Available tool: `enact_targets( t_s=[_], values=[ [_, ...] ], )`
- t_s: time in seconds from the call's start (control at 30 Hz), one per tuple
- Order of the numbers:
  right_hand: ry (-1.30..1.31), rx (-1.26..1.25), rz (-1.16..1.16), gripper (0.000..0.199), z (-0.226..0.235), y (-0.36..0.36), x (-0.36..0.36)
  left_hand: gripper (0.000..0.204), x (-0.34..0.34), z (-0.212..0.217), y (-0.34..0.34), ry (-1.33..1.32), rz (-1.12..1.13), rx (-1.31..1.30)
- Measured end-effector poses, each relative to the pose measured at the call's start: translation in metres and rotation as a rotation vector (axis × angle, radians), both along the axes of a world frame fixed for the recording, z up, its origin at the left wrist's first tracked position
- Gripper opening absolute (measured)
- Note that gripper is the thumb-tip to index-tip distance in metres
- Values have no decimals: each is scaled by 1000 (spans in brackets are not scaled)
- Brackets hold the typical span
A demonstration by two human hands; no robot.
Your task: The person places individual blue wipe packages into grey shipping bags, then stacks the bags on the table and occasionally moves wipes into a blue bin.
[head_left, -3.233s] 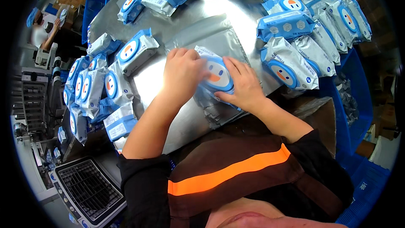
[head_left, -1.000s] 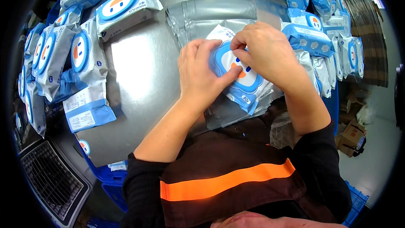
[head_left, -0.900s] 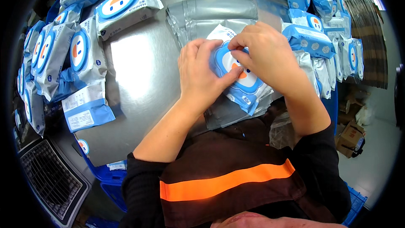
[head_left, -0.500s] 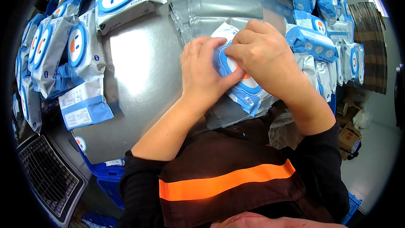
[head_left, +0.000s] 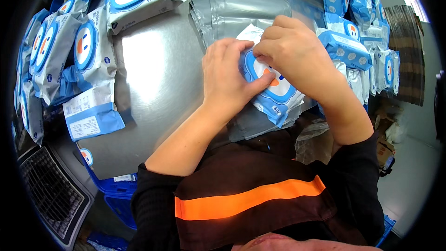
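Observation:
A blue and white wet-wipe pack (head_left: 274, 95) with a round blue lid lies on a stack of grey plastic bags (head_left: 241, 14) on the steel table (head_left: 153, 79). My left hand (head_left: 227, 76) presses the pack's left side, thumb across the lid. Fingers of my right hand (head_left: 290, 56) pinch at the lid's upper edge. Most of the pack's top is hidden under both hands.
Several more wipe packs lie along the table's left side (head_left: 79, 51) and at its right (head_left: 353, 46). A wire basket (head_left: 46, 195) and a blue crate (head_left: 114, 190) sit below the table's left edge. Cardboard (head_left: 409, 51) lies on the floor at right.
The view has closed in on the pack since the earliest frame. My right fingers moved from the pack's right side to the lid's top edge; my left hand stays pressed on it.

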State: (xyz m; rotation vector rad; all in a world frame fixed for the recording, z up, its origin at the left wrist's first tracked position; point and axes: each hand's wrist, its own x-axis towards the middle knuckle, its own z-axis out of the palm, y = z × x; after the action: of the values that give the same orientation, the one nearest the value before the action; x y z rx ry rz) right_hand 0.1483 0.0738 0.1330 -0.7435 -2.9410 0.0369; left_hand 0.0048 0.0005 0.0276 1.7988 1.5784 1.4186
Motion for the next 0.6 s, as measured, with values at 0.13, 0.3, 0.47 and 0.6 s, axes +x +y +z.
enact_targets(
  t_s=[0.13, 0.3, 0.47, 0.6],
  values=[
    [2, -1, -38, 6, -1, -3, 0, 58, 1, 0, 1, -6, -1, -12],
    [-1, -41, -43, 14, -5, 2, 2, 59, -1, -1, 0, -14, -22, -25],
    [141, -96, -292, 12, -5, -5, 20, 61, -2, 0, -2, -23, -33, -39],
    [136, -98, -402, 14, -2, -21, 24, 60, -1, -3, -1, -29, -31, -43]
  ],
)
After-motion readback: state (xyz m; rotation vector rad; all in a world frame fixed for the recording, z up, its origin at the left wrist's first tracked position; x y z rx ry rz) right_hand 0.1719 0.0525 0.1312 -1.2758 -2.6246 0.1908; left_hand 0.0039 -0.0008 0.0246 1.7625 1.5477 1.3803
